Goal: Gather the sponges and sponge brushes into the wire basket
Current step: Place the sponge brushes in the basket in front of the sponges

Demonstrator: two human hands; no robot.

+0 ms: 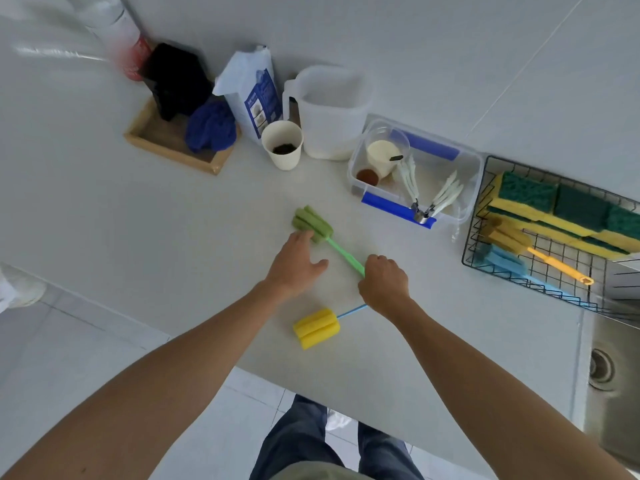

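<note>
Gripping the green sponge brush, right hand; left hand open on grey countertop.

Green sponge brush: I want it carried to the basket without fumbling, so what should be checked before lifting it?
1. Right hand closed on the green sponge brush handle: ok.
2. Left hand clear of the sponge head: not ok, fingertips rest against it.
3. Wire basket has free room: ok, bare mesh at the near side.
4. Yellow sponge brush clear of the lift: cannot tell, its blue handle runs under the right wrist.
5. Clear plastic bin stands beside the carry path: ok.
</note>
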